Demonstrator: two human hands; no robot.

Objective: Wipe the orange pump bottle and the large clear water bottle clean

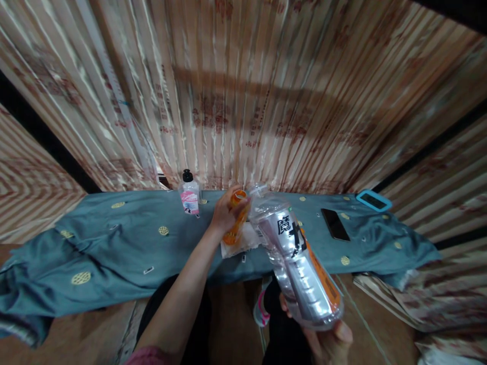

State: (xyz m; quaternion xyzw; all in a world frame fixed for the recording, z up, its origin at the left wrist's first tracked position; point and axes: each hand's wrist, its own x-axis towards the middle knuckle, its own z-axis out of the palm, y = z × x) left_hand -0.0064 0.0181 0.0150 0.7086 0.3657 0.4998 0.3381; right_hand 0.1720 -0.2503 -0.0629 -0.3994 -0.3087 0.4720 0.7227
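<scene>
two bottles held over the blue-draped table

left hand fingers wrap a small orange bottle above a white wrapper at the table's near edge. right hand fingers grip the base of a big clear bottle, tilted toward it. behind stands a black-capped bottle; rightward lie a dark phone and a blue-cased phone.

A teal cloth dotted with gold medallions is lying before cream curtains showing reddish-brown stripes, while a clear bottle is displaying an orange label with black characters beside an orange bottle and a black-capped, pink-labelled bottle.
</scene>
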